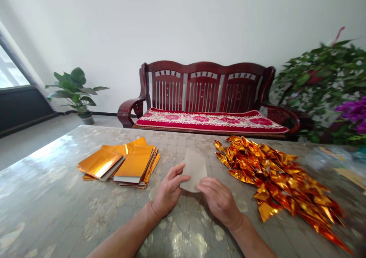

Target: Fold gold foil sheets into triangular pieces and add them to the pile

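A pale tan sheet of paper (195, 167) lies on the table (57, 197) in front of me, curling up slightly. My left hand (169, 191) pinches its near left edge between thumb and fingers. My right hand (219, 201) rests knuckles-up on its near right corner, fingers curled over the paper. To the left sits a fanned stack of flat gold foil sheets (122, 163). To the right spreads a heap of folded gold foil pieces (280, 180).
Beyond the table stands a dark red wooden bench (206, 86) with a red flowered cushion. A potted plant (76, 90) stands on the floor at left. Leafy plants with purple flowers (328, 82) crowd the right. Blurred items lie at the table's far right.
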`<action>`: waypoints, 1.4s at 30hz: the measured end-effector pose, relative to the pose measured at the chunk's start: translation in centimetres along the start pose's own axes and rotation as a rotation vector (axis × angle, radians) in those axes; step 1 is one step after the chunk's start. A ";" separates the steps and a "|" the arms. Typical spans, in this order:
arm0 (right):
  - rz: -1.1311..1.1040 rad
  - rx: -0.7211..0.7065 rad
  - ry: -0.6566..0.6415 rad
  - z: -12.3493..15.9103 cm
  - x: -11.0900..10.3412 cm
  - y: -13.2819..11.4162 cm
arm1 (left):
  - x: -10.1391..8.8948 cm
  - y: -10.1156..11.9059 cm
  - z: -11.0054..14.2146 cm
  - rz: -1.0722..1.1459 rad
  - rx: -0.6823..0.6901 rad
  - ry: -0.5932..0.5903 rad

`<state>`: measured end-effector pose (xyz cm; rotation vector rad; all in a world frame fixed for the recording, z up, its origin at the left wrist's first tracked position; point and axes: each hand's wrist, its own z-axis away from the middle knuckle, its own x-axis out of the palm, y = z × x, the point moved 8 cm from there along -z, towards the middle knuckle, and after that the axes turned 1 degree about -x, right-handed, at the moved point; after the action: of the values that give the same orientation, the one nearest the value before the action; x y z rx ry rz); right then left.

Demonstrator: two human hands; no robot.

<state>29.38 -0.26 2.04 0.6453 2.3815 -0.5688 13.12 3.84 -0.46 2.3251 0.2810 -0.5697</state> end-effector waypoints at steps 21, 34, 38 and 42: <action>-0.073 0.459 -0.169 1.6 2.2 4.4 | 2.3 -0.9 0.2 -0.311 -0.120 -0.394; 0.177 0.478 -0.215 1.4 1.8 4.8 | 2.0 -1.9 -0.3 -0.357 -0.260 -0.367; 0.176 0.559 -0.240 1.7 1.9 5.2 | 2.0 -2.6 -0.2 -0.389 -0.350 -0.362; 0.200 0.633 -0.305 1.9 2.0 5.4 | 1.9 -2.9 -0.4 -0.443 -0.402 -0.369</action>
<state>31.86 3.64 -1.94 0.9690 1.8132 -1.2492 13.89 6.22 -2.83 1.7332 0.6738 -1.0376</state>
